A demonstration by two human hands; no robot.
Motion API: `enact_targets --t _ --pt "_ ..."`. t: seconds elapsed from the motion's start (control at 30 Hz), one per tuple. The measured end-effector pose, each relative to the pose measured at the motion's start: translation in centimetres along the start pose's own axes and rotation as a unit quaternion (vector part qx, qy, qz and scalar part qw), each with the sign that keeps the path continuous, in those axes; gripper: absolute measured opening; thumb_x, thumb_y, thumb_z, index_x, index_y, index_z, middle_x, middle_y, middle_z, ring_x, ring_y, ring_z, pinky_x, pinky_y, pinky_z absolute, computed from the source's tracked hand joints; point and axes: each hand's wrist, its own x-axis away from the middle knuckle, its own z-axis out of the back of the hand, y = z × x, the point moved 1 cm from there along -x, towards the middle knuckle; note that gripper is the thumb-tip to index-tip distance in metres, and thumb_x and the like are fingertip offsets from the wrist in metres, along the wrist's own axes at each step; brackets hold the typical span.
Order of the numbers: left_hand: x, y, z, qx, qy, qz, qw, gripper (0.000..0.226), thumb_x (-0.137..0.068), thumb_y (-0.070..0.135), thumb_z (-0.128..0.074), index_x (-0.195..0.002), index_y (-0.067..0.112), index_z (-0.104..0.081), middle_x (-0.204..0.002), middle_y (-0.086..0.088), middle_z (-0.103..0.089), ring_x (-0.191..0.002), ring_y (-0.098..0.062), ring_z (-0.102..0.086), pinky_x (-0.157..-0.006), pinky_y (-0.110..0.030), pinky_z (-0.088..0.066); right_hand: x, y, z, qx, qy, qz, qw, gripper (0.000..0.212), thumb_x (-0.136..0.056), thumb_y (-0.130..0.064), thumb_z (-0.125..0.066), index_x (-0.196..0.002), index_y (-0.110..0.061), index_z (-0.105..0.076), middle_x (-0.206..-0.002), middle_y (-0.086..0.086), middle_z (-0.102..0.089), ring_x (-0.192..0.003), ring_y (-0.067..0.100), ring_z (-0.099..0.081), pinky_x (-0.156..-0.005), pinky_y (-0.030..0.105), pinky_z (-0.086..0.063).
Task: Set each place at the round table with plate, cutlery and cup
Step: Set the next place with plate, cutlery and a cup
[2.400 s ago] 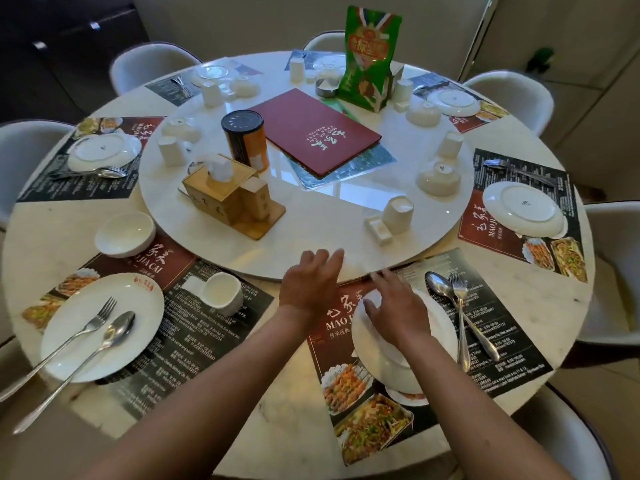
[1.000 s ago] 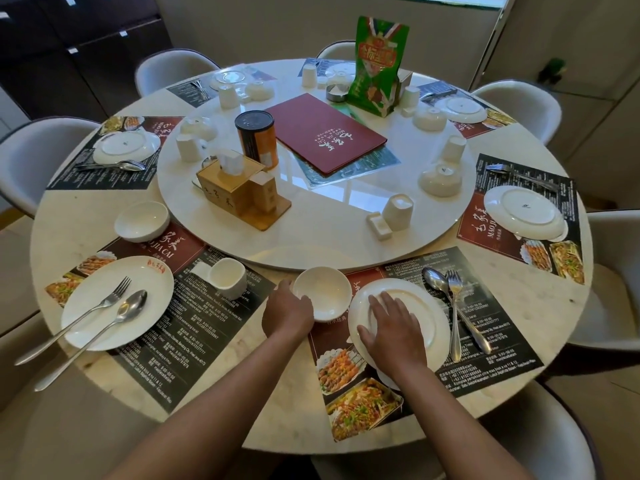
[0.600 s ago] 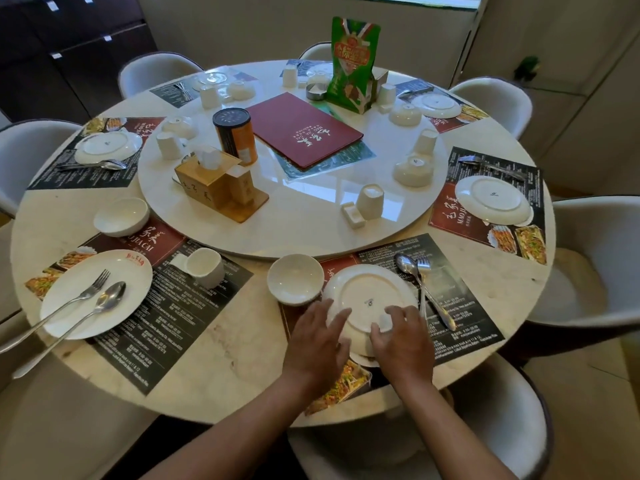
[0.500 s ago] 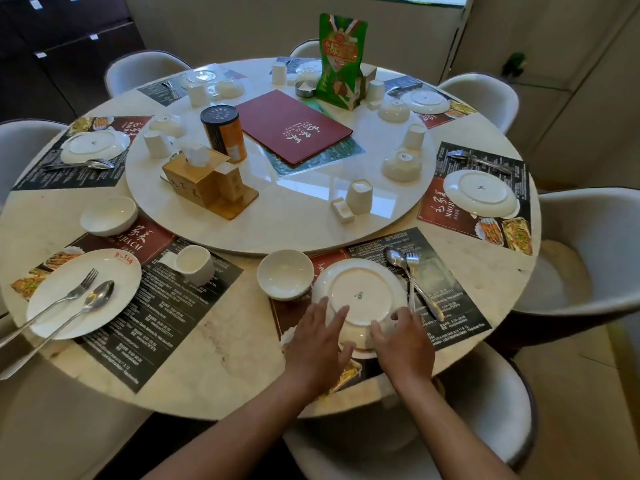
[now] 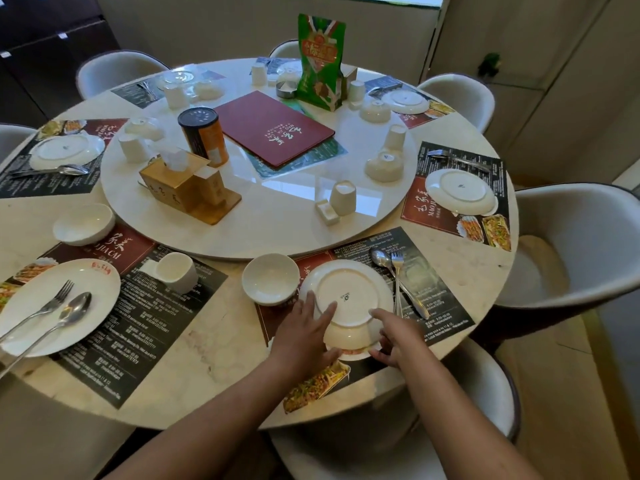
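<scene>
An upside-down white plate [image 5: 346, 292] sits on the near placemat [image 5: 436, 285], its near edge raised. My left hand [image 5: 304, 329] holds its left rim with fingers laid over the underside. My right hand [image 5: 394, 336] grips the right rim, index finger on top. A white bowl [image 5: 270, 278] stands upright just left of the plate. A spoon and fork [image 5: 394, 271] lie to its right. An upturned white cup [image 5: 343, 198] stands on the turntable edge beyond.
The marble turntable [image 5: 277, 223] carries a red menu [image 5: 277, 128], tissue box [image 5: 183, 187], a can and several upturned cups and bowls. The left place has a plate with cutlery [image 5: 86, 299], a cup [image 5: 176, 271] and a bowl [image 5: 83, 223]. A chair [image 5: 571, 244] stands to the right.
The bowl came off the plate and now stands to its left. Both hands moved to the plate's near rim and tipped it up.
</scene>
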Motion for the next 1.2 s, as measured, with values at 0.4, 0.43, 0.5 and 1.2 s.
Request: enact_targets --t 0.4,0.43,0.5,1.2 --pt "0.8 1.2 -0.8 0.030 0.040 0.010 0.999 0.095 -0.086 0.065 -0.053 -0.157 0.038 0.004 -0.166 -0.016 0.004 -0.150 -0.037 -0.010 -0.118 -0.048 -0.028 -0.7 0.3 1.0 0.015 0.011 -0.006 1.000 0.062 -0.070 -0.035 -0.088 -0.113 -0.006 -0.054 -0.097 0.013 -0.061 -0.080 0.023 -0.061 -0.051 0.031 -0.055" --pt "0.9 1.6 -0.8 0.032 0.048 0.023 0.998 0.094 -0.088 0.062 -0.053 -0.157 0.038 0.005 -0.166 -0.016 0.002 -0.151 -0.037 -0.011 -0.118 -0.047 -0.028 -1.0 0.1 1.5 0.029 0.003 -0.002 1.000 0.065 -0.069 -0.037 -0.088 -0.116 -0.006 -0.054 -0.101 0.013 -0.062 -0.083 0.022 -0.062 -0.049 0.031 -0.053" --pt "1.1 2.5 -1.0 0.022 0.060 0.043 0.997 0.089 -0.091 0.056 -0.054 -0.157 0.038 0.003 -0.166 -0.018 -0.004 -0.150 -0.036 -0.016 -0.117 -0.046 -0.030 -1.2 -0.3 2.4 0.043 -0.017 0.015 0.999 0.066 -0.070 -0.036 -0.088 -0.118 -0.009 -0.053 -0.106 0.012 -0.062 -0.089 0.021 -0.062 -0.050 0.031 -0.052" --pt "3.7 5.6 8.0 0.082 0.281 0.216 0.932 0.040 -0.104 0.053 -0.035 -0.111 0.035 -0.070 -0.079 0.000 -0.072 -0.066 -0.025 -0.065 -0.052 -0.028 -0.036 1.7 -8.0 5.9 0.238 -0.077 0.452 0.856 0.053 -0.095 -0.061 -0.049 -0.071 -0.019 -0.071 -0.068 -0.006 -0.071 -0.070 0.012 -0.065 -0.063 0.029 -0.044"
